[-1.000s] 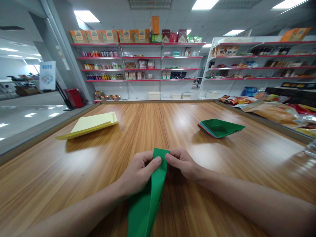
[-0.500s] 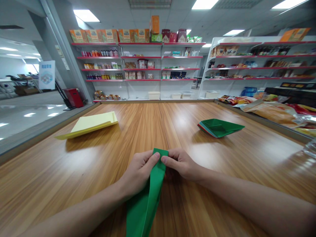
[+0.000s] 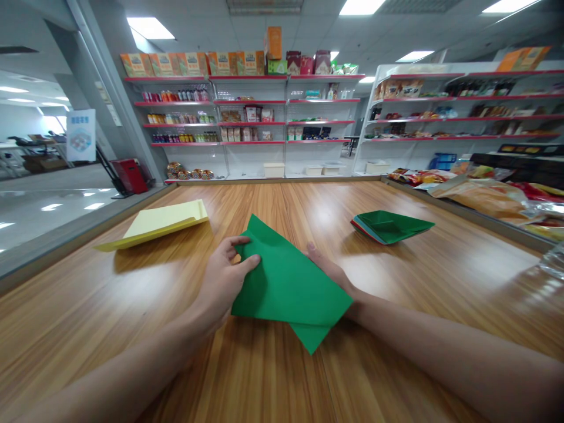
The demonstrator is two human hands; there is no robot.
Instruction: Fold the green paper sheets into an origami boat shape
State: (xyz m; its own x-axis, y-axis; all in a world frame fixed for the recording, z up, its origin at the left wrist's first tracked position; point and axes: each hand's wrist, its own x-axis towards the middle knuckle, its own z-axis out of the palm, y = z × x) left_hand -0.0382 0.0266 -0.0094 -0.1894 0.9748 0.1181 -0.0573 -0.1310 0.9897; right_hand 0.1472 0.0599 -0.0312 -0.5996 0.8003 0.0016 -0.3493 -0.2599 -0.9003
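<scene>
A folded sheet of green paper (image 3: 288, 282) is held tilted above the wooden table, its broad face toward me and a pointed flap hanging at the lower right. My left hand (image 3: 224, 273) pinches its left edge, thumb in front. Behind the paper's right edge is my right hand (image 3: 335, 273), thumb pointing up; the paper covers its other fingers, so their grip cannot be made out. To the right on the table lies a stack of folded papers (image 3: 392, 228), green on top with red and blue edges below. A pale yellow paper stack (image 3: 165, 220) lies at the left.
The wooden table (image 3: 211, 376) has a raised rim at its far edge. Bagged snacks (image 3: 480, 197) line the right side, with clear plastic (image 3: 553, 264) near the right edge. Shelves of boxed and bottled goods (image 3: 251, 123) stand beyond the table.
The green paper has gone from a narrow folded strip pinched at its top by both hands to a wider, turned sheet. My left hand shifted left; my right hand went behind the paper.
</scene>
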